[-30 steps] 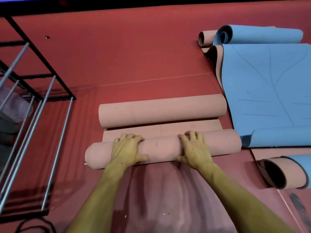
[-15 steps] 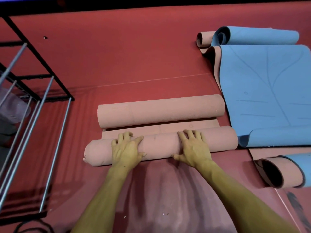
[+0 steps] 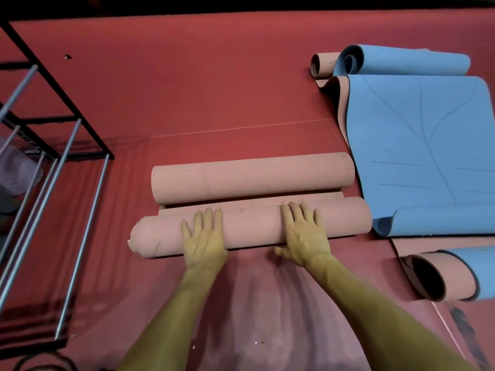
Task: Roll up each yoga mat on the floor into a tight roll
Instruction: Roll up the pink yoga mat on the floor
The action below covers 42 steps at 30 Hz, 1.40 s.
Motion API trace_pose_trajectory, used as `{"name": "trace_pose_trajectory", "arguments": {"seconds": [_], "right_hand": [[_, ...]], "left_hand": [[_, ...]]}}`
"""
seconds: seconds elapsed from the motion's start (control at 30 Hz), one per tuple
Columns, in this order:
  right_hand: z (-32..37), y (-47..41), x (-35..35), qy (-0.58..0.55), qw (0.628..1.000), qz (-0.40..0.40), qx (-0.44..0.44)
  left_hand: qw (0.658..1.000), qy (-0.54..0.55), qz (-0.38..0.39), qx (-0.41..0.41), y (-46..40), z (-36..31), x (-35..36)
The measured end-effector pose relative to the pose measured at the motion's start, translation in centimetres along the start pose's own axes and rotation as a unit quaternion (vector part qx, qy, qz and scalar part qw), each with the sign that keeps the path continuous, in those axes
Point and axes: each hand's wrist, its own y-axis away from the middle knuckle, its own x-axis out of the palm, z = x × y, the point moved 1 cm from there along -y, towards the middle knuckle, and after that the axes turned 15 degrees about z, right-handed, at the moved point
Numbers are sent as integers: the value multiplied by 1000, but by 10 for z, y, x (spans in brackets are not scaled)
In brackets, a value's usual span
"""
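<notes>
- Head view, edges and room: red floor [image 3: 214, 89] is seen stretching bare beyond the rolls, towards a dark band at the top. On the left, a black metal rack [image 3: 53, 145] with grey bars is set near the work. On the right, a blue mat [image 3: 417, 145] is spread flat just beside the rolls, its near end curled over. A partly rolled mat [image 3: 439, 274] with a dark hollow end is seen at lower right.
- Head view, the task's thing: the pink near roll [image 3: 251, 226] is laid crosswise on the floor, with its left end bunched and uneven. A narrow strip of flat mat is left between it and the pink far roll [image 3: 251, 178], which is laid parallel just beyond.
- Head view, hands: the left hand [image 3: 205, 236] and right hand [image 3: 305, 231] are pressed flat on the near roll, fingers straight and pointed away; nothing is gripped.
</notes>
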Motion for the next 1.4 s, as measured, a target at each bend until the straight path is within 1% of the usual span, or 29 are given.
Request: {"name": "trace_pose_trajectory", "arguments": {"seconds": [0.1,0.27,0.4,0.6,0.67,0.73,0.8,0.87,0.97,1.03,1.1,1.23,1.4], "right_hand": [[1,-9,7,12,1000,12,10],[1,-25,4,31,999,18,25],[-2,-30,-9,46,999,29,0],[-13,-27,-27,16,990,133,-41],[-17,-24,-31,14,979,193,-58],[-20,-21,-31,-11,964,256,-67],[-22,-18,-30,-46,955,284,-70],[-25,-15,-29,-66,954,280,-81],[-27,-12,-31,-41,959,272,-75],[-27,-11,-32,-32,962,264,-66],[-25,-12,-31,-50,958,272,-77],[-20,-8,-28,-79,958,266,-68],[-7,-6,-35,-14,963,261,-70]], "left_hand": [[1000,5,-2,-1,-8,3,6],[1000,3,-5,2,-21,6,-5],[999,-8,35,31,-28,13,-21],[988,-19,140,67,-24,23,-43],[977,4,197,83,-18,28,-48],[961,28,257,98,-12,30,-47],[954,46,278,104,-9,30,-48],[951,52,287,104,-6,28,-46],[951,49,288,101,-11,26,-42],[946,73,300,96,-15,27,-41],[941,96,310,99,-15,29,-41],[947,112,287,93,-14,32,-32],[953,134,254,94,-15,35,-30]]}}
